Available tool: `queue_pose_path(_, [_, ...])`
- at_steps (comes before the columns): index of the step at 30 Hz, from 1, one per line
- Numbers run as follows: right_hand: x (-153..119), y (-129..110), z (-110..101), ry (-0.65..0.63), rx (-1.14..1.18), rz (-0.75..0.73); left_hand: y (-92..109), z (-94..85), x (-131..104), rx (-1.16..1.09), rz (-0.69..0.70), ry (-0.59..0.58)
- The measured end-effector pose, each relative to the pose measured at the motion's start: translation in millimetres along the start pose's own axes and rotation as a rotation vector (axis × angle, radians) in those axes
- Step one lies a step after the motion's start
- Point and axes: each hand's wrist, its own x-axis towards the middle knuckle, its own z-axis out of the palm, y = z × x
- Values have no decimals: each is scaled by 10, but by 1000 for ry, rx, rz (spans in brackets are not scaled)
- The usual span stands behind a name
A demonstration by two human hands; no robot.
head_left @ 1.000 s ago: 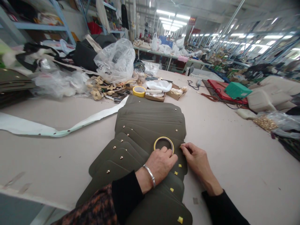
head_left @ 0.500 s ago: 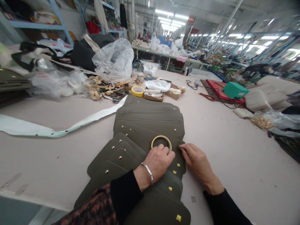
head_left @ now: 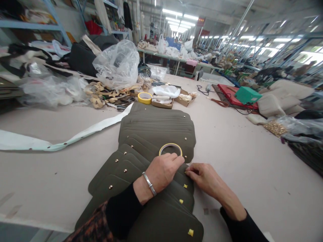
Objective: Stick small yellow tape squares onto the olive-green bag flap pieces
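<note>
In the head view, the right hand (head_left: 209,179) has moved down to the next nearer of the olive pieces (head_left: 156,126), and a bare metal stud (head_left: 185,157) now shows near the edge where its fingertips were half a second ago. That suggests work on that piece's edge is finished and attention has passed to the next. The right hand's thumb and forefinger are nearly closed, pinching a yellow bit (head_left: 186,172); the left hand (head_left: 164,168) lies over the pieces, fingers curled around the lower rim of a tape roll (head_left: 171,144) standing tilted. The pieces lie overlapped in a fanned stack on the pale table (head_left: 239,161), dark, smooth and matte with rounded corners. Shiny studs dot their left edges, while three more yellow squares (head_left: 190,232) sit along the right edges of the nearer ones.
</note>
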Motion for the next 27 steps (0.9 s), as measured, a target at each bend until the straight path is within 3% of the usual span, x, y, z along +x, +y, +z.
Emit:
queue_pose_path(5, [-83, -76, 21, 330, 206, -136, -31, -65, -55, -236, 63, 172])
queue_pose_path(10, [-99, -252, 64, 410, 172, -412, 27, -92, -79, -219, 58, 199])
queue_pose_path(18, [-113, -318, 153, 529, -36, -596, 86, -184, -159, -198, 5, 31])
queue_pose_path(22, [-140, -349, 240, 562, 22, -536, 31, -178, -200, -137, -7, 21])
queue_pose_path(27, [-106, -410, 341, 411, 473, -84, 4, -138, -205, -34, 64, 126])
